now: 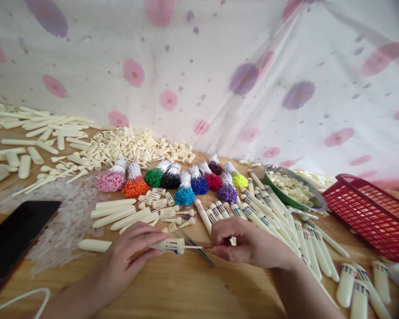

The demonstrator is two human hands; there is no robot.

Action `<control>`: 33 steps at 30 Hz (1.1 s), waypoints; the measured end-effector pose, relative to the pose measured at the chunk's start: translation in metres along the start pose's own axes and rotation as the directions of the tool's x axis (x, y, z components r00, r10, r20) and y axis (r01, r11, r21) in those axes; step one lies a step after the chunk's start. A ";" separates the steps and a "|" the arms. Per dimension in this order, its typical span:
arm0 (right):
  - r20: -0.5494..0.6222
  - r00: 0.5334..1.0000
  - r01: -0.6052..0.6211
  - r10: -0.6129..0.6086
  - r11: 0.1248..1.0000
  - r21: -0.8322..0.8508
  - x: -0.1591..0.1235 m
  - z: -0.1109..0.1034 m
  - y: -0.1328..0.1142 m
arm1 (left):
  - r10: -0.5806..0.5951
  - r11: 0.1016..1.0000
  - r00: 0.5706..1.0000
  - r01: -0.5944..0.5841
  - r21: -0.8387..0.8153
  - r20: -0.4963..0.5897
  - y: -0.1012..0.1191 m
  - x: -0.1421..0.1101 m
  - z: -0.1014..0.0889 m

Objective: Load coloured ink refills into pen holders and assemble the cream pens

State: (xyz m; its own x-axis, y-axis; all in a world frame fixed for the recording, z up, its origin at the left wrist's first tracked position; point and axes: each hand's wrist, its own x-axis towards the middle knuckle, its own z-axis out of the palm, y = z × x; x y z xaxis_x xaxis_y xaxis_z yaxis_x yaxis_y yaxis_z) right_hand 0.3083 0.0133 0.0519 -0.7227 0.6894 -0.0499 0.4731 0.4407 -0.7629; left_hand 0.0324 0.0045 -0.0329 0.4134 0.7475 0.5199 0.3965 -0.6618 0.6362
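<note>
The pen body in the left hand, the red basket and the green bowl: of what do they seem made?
Pen body: probably plastic, cream and smooth with soft sheen. Red basket: likely plastic, semi-glossy, with an even lattice. Green bowl: perhaps metal, silvery and shiny along its edge.

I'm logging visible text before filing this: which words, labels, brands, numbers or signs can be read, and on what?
None: no text can be read in this picture.
The dark phone shows no readable mark, nor does the pen barrel in the left hand.
The hanging sheet shows printed flowers and dots, no lettering.
The red basket and green bowl show no readable label.
</note>
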 end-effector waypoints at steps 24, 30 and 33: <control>-0.334 0.908 -0.377 0.255 0.845 -0.380 0.017 0.048 0.006 | -0.055 0.998 0.998 0.055 -0.030 -0.026 0.000 0.000 -0.001; -0.307 0.938 -0.343 0.163 0.581 -0.738 0.022 0.082 0.028 | -0.080 0.992 0.996 0.076 -0.103 -0.029 0.003 0.003 -0.003; -0.333 0.928 -0.362 0.166 0.614 -0.701 0.022 0.078 0.029 | -0.123 0.980 0.992 0.119 -0.160 -0.014 0.003 0.004 -0.006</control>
State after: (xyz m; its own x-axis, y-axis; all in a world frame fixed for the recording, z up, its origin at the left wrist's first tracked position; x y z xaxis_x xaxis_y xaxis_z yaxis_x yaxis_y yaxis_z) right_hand 0.2667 -0.0034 -0.0210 -0.4243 0.9046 0.0419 0.9054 0.4246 0.0015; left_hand 0.0304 0.0060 -0.0261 0.3500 0.8241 0.4454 0.3064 -0.5500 0.7770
